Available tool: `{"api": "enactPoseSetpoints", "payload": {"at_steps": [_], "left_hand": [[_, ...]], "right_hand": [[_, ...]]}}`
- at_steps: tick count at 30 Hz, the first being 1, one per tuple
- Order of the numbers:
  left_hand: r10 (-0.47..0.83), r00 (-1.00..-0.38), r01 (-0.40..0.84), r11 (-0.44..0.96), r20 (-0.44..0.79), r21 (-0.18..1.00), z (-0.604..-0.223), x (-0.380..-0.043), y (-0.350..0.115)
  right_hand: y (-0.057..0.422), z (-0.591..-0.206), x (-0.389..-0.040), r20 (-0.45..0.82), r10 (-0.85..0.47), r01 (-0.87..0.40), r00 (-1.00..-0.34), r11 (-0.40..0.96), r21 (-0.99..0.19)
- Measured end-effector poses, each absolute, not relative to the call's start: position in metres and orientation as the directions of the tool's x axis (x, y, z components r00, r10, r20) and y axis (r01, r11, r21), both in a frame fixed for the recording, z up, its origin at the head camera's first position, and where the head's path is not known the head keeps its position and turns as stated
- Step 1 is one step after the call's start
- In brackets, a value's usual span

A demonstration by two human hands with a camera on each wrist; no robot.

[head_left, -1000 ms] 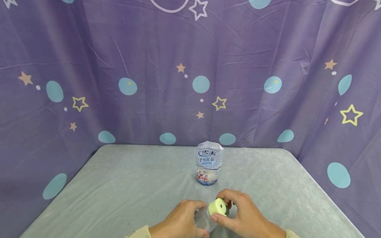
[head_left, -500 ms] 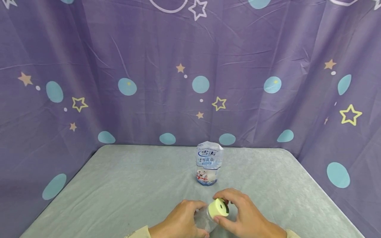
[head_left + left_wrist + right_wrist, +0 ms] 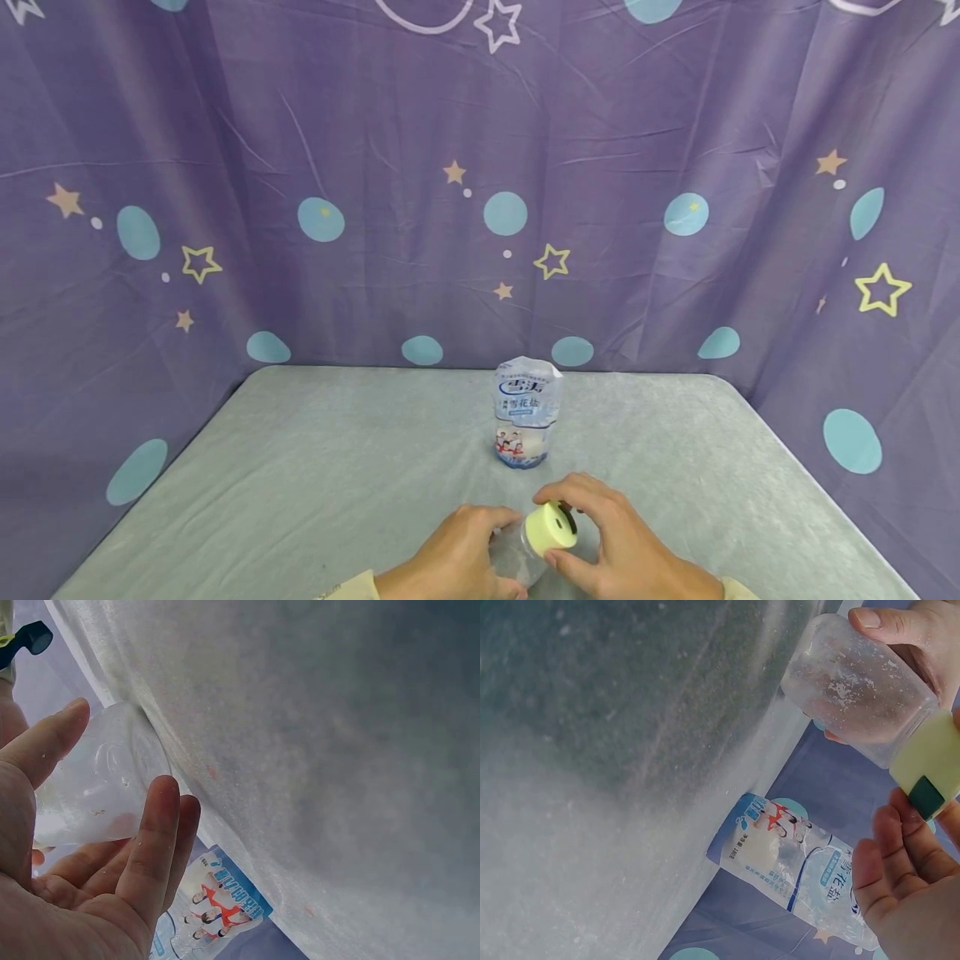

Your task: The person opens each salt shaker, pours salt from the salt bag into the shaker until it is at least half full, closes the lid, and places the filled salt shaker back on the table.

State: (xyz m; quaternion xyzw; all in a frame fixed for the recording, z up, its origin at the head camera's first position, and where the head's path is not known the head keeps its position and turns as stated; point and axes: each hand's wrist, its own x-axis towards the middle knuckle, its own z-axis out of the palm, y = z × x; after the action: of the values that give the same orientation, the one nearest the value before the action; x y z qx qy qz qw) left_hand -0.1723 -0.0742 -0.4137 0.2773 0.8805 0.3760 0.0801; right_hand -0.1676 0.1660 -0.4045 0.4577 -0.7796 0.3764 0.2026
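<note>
A clear seasoning jar (image 3: 855, 686) with white grains clinging inside stands low at the table's front middle, tilted to the right in the head view. Its pale yellow cap (image 3: 547, 529) has a small slot on top and a dark green tab (image 3: 927, 796) at its edge. My left hand (image 3: 465, 554) holds the jar's body between thumb and fingers. With thumb and fingertips, my right hand (image 3: 622, 546) grips the cap from the right. Part of the jar is hidden behind the left hand. Beyond both hands stands a blue and white salt pouch (image 3: 528, 412), untouched.
A pale grey-green cloth covers the table (image 3: 360, 450). Behind and beside it hangs a purple curtain (image 3: 420, 158) with stars and blue spots.
The right hand's fingers have shifted round the cap, and the cap has turned a little, its dark green tab moving toward the far side. The left hand and the pouch stay in place.
</note>
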Motion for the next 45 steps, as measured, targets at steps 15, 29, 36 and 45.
{"api": "enactPoseSetpoints", "payload": {"at_steps": [15, 29, 36, 45], "left_hand": [[0.555, -0.829, 0.41, 0.52, 0.069, 0.749, -0.415, -0.173, -0.074], [0.55, -0.828, 0.435, 0.506, 0.11, 0.745, -0.417, -0.17, -0.076], [0.539, -0.836, 0.441, 0.54, 0.109, 0.717, -0.418, -0.17, -0.077], [0.502, -0.857, 0.441, 0.592, 0.121, 0.674, -0.419, -0.167, -0.08]], "right_hand": [[0.17, -0.399, -0.167, 0.667, -0.544, -0.86, -0.509, 0.284, -0.425], [0.172, -0.396, -0.167, 0.699, -0.493, -0.854, -0.519, 0.333, -0.4], [0.176, -0.395, -0.165, 0.681, -0.476, -0.83, -0.556, 0.362, -0.425], [0.179, -0.396, -0.164, 0.684, -0.464, -0.822, -0.563, 0.399, -0.406]]}}
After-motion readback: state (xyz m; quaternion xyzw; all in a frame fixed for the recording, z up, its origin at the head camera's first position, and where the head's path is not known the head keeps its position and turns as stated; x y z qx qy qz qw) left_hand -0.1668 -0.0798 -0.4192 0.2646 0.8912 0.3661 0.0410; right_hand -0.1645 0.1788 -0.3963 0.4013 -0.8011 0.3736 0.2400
